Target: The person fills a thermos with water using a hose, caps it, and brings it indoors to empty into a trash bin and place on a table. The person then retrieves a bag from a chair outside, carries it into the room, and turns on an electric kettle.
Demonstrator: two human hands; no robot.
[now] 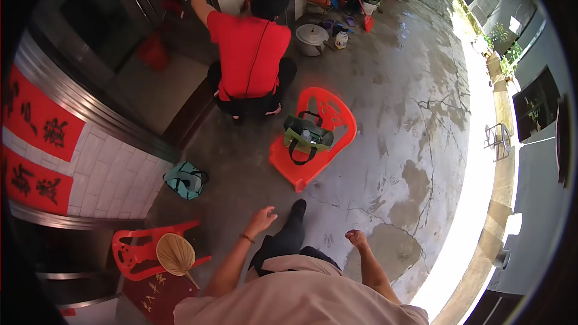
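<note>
bare hands short of the green bag on the red chair

the left hand is held out, fingers loosely curved, nothing in it; the right hand has its fingers curled in, so i cannot tell whether it is clenched or hides something small; the bag sits on the seat ahead, open at the top, apart from both hands; one leg is forward, so the step in hand looks like an approach or a pause, with no grip made; taking up the bag would call for closing in and gathering both its handles, keeping the open top level
</note>
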